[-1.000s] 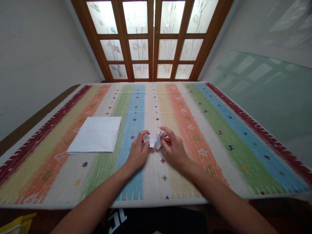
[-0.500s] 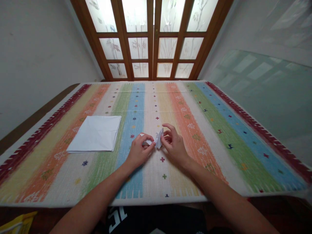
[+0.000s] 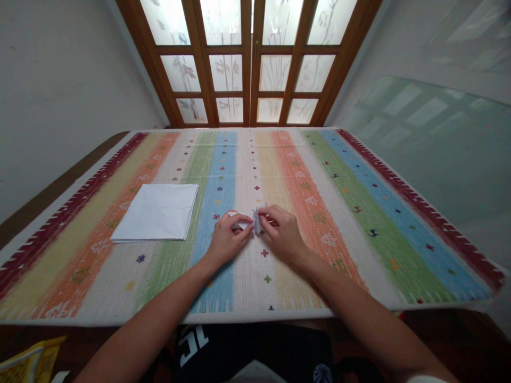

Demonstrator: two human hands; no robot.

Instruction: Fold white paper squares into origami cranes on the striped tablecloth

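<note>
Closing in, the right hand (image 3: 281, 229) has lowered its raised forefinger, so the small folded paper (image 3: 257, 224) seems steadied from both sides: it and the left hand (image 3: 228, 235) pinch it, fingertips nearly together (hiding part), over the cloth-covered surface (image 3: 247, 287). Stacked white sheets (image 3: 156, 213) lie apart, leftward.

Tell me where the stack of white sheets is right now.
In the head view, the stack of white sheets lies on the left half of the striped tablecloth, to the left of the left hand and apart from it.
</note>
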